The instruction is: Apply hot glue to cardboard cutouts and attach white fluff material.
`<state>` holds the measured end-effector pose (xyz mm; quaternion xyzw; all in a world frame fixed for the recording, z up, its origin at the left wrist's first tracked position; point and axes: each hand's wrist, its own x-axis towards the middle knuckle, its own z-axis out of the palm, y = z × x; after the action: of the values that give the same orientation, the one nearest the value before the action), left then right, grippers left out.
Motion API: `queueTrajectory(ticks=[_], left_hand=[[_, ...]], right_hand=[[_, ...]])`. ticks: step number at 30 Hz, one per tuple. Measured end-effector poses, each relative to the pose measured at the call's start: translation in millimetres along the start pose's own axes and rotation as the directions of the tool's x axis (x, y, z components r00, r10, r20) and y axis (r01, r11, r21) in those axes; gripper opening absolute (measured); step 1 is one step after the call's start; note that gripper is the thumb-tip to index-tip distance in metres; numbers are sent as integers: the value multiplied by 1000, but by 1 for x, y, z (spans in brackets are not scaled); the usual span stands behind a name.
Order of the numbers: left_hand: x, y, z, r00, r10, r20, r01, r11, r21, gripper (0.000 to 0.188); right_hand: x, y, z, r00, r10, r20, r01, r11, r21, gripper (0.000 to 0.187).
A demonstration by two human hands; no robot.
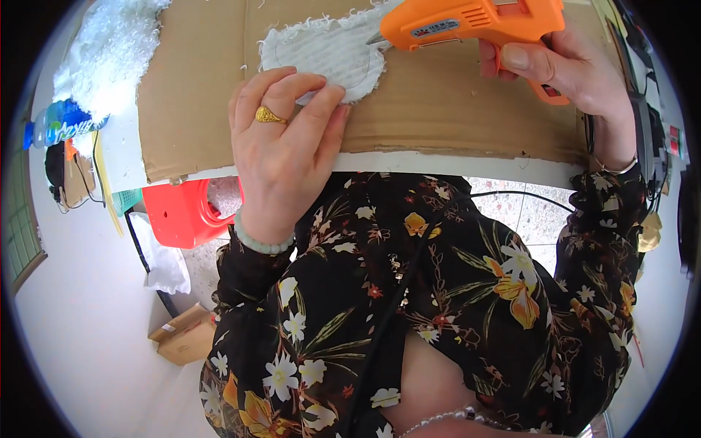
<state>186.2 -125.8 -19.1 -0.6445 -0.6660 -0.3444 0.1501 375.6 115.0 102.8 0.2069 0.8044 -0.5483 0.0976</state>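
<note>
Crowding the far left of the cardboard sheet (453,124), a fluffy white heap (109,51) sits just beside a clear bottle (66,124) with a blue cap. Below the table's near edge, on the left, are a red plastic stool (169,212), a crumpled white bag (159,252) and a brown carton (182,339); a thin black cable (511,193) runs across the floral top (438,255). The frayed cloth (314,62) lies on the cardboard, ahead of the left hand (281,146) and to the left of the right hand (577,73). The left hand's bent fingers gather close together at its near edge, hiding part of it; whether they pinch it or only press down, I cannot tell. Wrapped around the handle of the orange glue gun (467,22), the right hand has its thumb across the side, and the metal nozzle (374,38) points left over the cloth; contact between them is unclear. White, ribbed and roughly rounded, the cloth has shaggy loose threads along its border and a thin dark line inside it. Its backing is smooth, matt brown board with a ragged near edge.
</note>
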Motion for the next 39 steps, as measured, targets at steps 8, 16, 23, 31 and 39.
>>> queueTrajectory(ticks=[8, 16, 23, 31, 39], left_hand=[[2, 2, 0, 999, -36, 21, 36, 999, 11, 24], [-3, 1, -1, 998, -52, 34, 51, 998, 24, 22], [2, 3, 0, 998, -47, 39, 47, 999, 8, 21], [2, 1, 1, 999, -30, 23, 29, 1000, 10, 20], [2, 0, 0, 1000, -30, 2, 30, 1000, 8, 21]], right_hand=[[5, 6, 4, 994, 102, -43, -104, 993, -49, 43], [10, 53, 12, 994, -75, -85, 66, 993, -101, 36], [1, 66, -4, 994, -109, -15, 107, 990, -96, 38], [-1, 75, -5, 991, -125, -45, 123, 991, -53, 43], [-3, 69, -2, 991, -113, -74, 111, 993, -33, 45]])
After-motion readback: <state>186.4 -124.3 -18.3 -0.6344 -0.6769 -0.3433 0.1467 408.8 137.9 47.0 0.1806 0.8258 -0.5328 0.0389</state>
